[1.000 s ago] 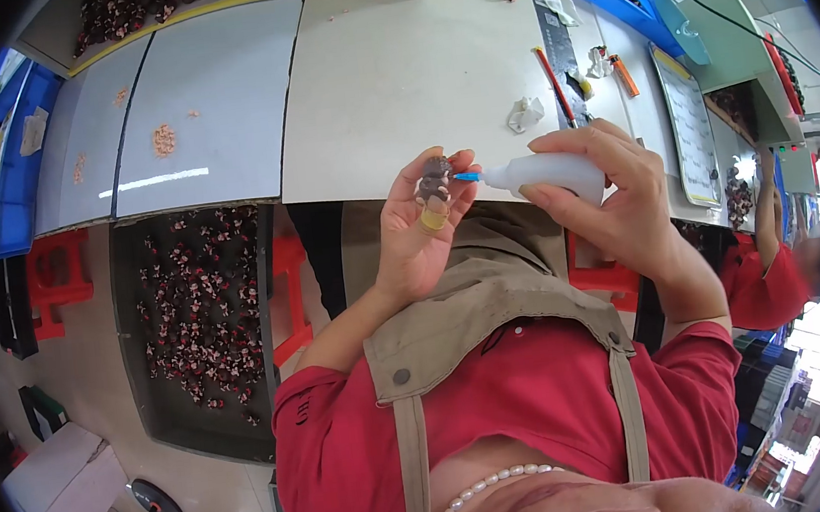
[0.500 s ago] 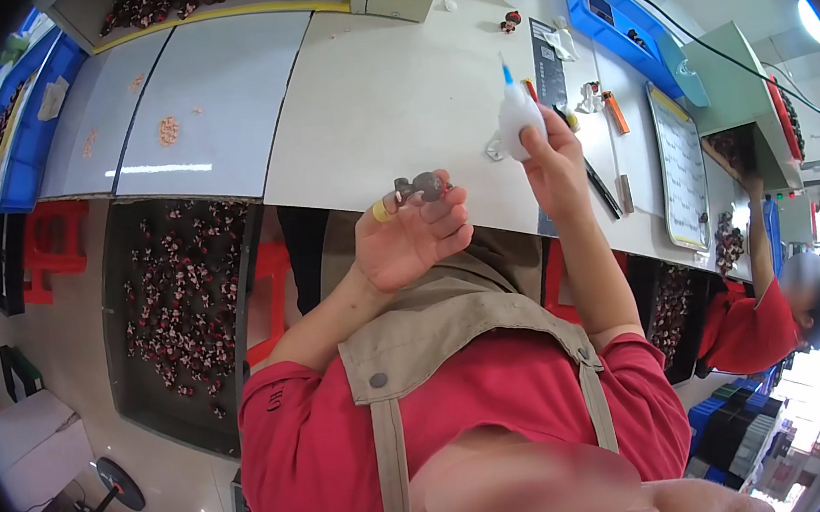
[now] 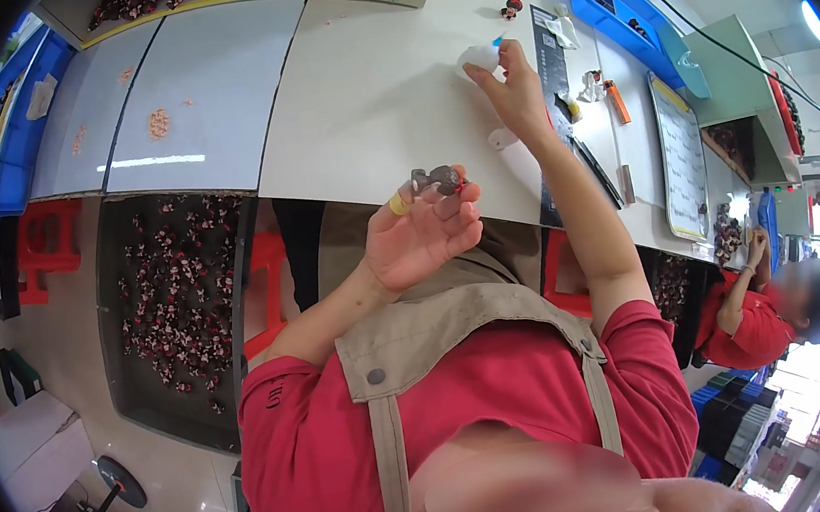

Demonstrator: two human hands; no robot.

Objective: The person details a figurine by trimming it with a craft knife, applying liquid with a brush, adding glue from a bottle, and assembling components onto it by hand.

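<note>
White worktable (image 3: 385,109) up top — left hand (image 3: 418,240) pinches a small brown figurine (image 3: 435,180) at its fingertips, right hand (image 3: 513,90) grips the glue bottle (image 3: 477,57) out on the table.

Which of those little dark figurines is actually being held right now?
The dark figurine pinched in the left hand; the others lie loose in the grey bin below the table.

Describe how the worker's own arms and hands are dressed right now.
Both arms are bare below short red sleeves, under a khaki apron with a snap-buttoned strap. The left hand wears a yellow band on one fingertip; the right hand has no glove.
</note>
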